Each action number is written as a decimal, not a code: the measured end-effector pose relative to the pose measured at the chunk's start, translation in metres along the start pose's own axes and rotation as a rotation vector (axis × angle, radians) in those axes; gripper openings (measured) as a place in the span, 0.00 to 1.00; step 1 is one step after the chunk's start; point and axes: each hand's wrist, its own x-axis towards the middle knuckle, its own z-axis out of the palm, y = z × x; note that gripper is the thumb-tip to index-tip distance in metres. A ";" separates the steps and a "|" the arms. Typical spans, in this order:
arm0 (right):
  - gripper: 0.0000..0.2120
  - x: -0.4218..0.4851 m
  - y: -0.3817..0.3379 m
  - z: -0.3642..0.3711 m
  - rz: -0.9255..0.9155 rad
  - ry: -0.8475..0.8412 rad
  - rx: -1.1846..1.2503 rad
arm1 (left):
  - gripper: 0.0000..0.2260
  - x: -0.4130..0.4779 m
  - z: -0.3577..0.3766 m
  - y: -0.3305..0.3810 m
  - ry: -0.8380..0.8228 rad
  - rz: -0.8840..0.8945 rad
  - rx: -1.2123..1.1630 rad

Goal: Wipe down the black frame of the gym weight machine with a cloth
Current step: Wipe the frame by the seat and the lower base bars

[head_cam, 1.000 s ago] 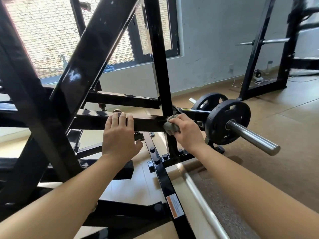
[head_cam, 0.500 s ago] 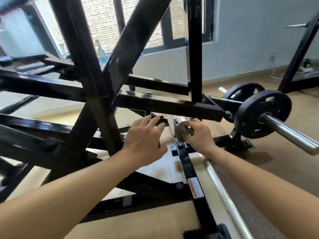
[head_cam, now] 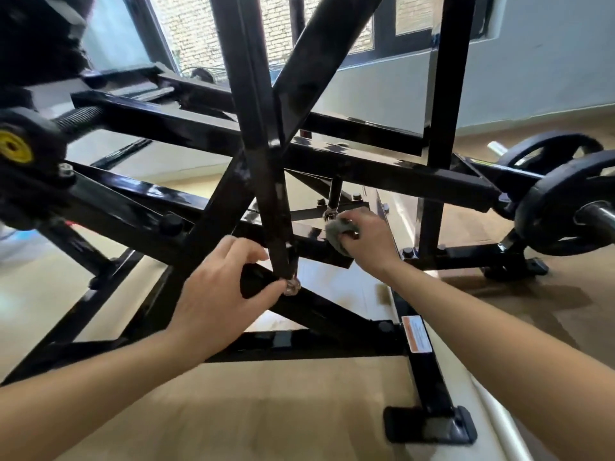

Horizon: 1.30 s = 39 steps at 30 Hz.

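The black frame of the weight machine [head_cam: 382, 169] fills the view with crossing square tubes. My right hand [head_cam: 366, 241] is closed around a bunched grey cloth [head_cam: 337, 232] and presses it against a low black bar near a chrome link, under the long horizontal beam. My left hand [head_cam: 219, 294] wraps around a lower diagonal black bar [head_cam: 319, 311], just beside the foot of a steep upright tube. Both forearms reach in from the bottom edge.
A chrome bar with black weight plates [head_cam: 565, 207] sticks out at the right. A base tube with a warning label [head_cam: 417, 334] and a rubber foot [head_cam: 429, 424] lies near my right arm. A yellow-capped knob [head_cam: 13, 146] sits at the left. Tan floor lies around the machine.
Both hands dropped from the horizontal beam to lower bars. The right hand carried the cloth down and left; the left hand closed on a diagonal bar. The view shifted left and lower.
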 end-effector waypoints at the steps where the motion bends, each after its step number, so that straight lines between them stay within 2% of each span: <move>1: 0.19 0.000 -0.005 0.006 -0.026 -0.021 0.015 | 0.18 -0.001 0.005 -0.001 -0.033 -0.111 -0.073; 3: 0.19 -0.001 -0.012 0.016 -0.084 -0.062 0.010 | 0.23 0.001 0.013 -0.003 -0.096 -0.240 -0.213; 6: 0.15 -0.005 -0.009 0.018 -0.165 -0.081 -0.064 | 0.20 0.009 0.022 -0.002 -0.113 -0.297 -0.365; 11: 0.12 -0.008 0.020 -0.005 -0.127 -0.160 -0.085 | 0.13 0.013 0.032 -0.005 -0.007 -0.318 -0.370; 15: 0.09 -0.010 0.030 -0.011 -0.132 -0.157 -0.121 | 0.10 0.015 0.034 -0.006 0.044 -0.318 -0.362; 18: 0.07 -0.013 0.021 0.001 -0.255 -0.107 -0.218 | 0.11 0.016 0.034 -0.006 0.046 -0.316 -0.357; 25: 0.05 -0.018 -0.003 0.022 -0.545 0.005 -0.168 | 0.10 0.014 0.038 -0.006 0.084 -0.310 -0.343; 29: 0.08 -0.026 0.018 0.026 -0.864 -0.008 -0.472 | 0.11 0.013 0.040 -0.007 0.090 -0.296 -0.349; 31: 0.10 -0.032 0.038 0.021 -0.966 -0.037 -0.594 | 0.11 0.013 0.041 -0.007 0.093 -0.290 -0.350; 35: 0.09 -0.041 0.063 0.015 -0.973 -0.037 -0.641 | 0.11 0.012 0.042 -0.010 0.098 -0.276 -0.351; 39: 0.08 -0.049 0.079 0.005 -0.848 0.044 -0.493 | 0.11 0.012 0.043 -0.011 0.106 -0.268 -0.352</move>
